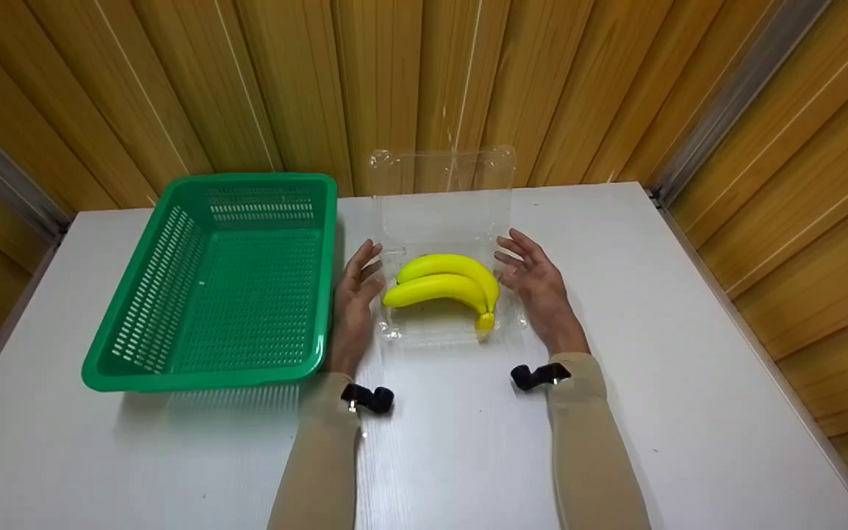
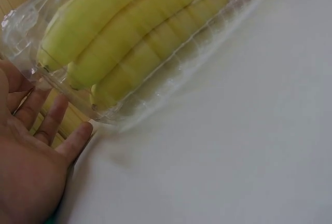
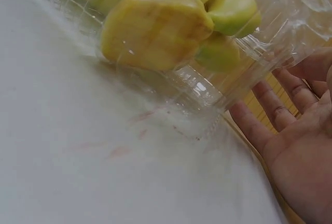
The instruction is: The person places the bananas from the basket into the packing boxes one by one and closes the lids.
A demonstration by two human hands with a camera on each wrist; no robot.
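A yellow bunch of bananas (image 1: 439, 287) lies in the base of a clear plastic clamshell box (image 1: 424, 331), its stem toward the near right corner. Hinged at the back, the transparent lid (image 1: 442, 210) stands raised. My left hand (image 1: 352, 313) is at the box's left side, palm inward and fingers extended; the left wrist view puts its fingers (image 2: 52, 120) close against the clear wall. On the opposite side is my right hand (image 1: 544, 298), fingers spread and nearly straight by the right wall. Whether either hand bears on the plastic, I cannot tell. The bananas are untouched.
A green perforated plastic basket (image 1: 207, 383) stands on the white table (image 1: 453, 442) just left of my left hand. Behind the table rises a wood-panelled wall (image 1: 284, 96), with another panelled wall (image 1: 799, 221) along the right.
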